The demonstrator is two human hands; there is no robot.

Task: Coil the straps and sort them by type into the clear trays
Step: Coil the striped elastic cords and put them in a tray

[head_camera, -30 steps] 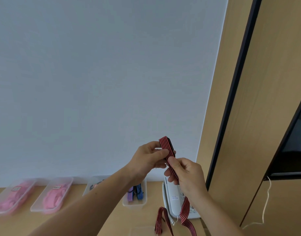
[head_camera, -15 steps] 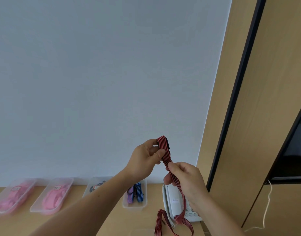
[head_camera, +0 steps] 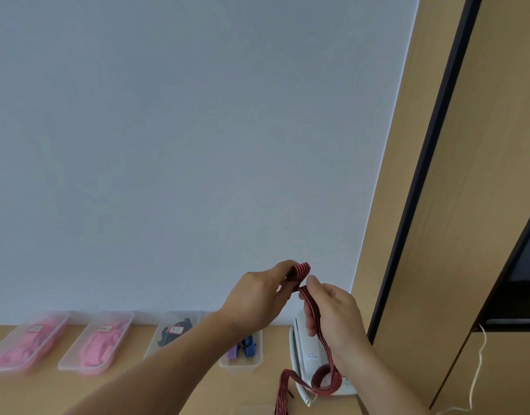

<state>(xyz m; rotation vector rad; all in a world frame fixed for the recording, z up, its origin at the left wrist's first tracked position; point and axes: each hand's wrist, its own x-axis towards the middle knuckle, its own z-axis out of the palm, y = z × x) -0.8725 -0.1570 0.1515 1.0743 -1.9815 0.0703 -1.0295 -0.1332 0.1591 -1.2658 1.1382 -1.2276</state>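
I hold a red strap with black stripes (head_camera: 316,320) up in front of the white wall. My left hand (head_camera: 257,298) pinches its small coiled end at the top. My right hand (head_camera: 335,313) grips the strap just below the coil, and the rest hangs down in a loop towards the desk. Along the wall stand several clear trays: two with pink straps (head_camera: 27,345) (head_camera: 100,344), one with black straps (head_camera: 175,330), and one with purple and blue striped straps (head_camera: 242,350).
A white desk telephone (head_camera: 305,357) stands on the wooden desk (head_camera: 48,393) under my right hand. A wooden cabinet with a dark edge (head_camera: 455,205) rises on the right, and a white cord (head_camera: 476,372) hangs beside it.
My right hand has moved up the strap to just below the coil in my left hand. The hanging loop has risen with it.
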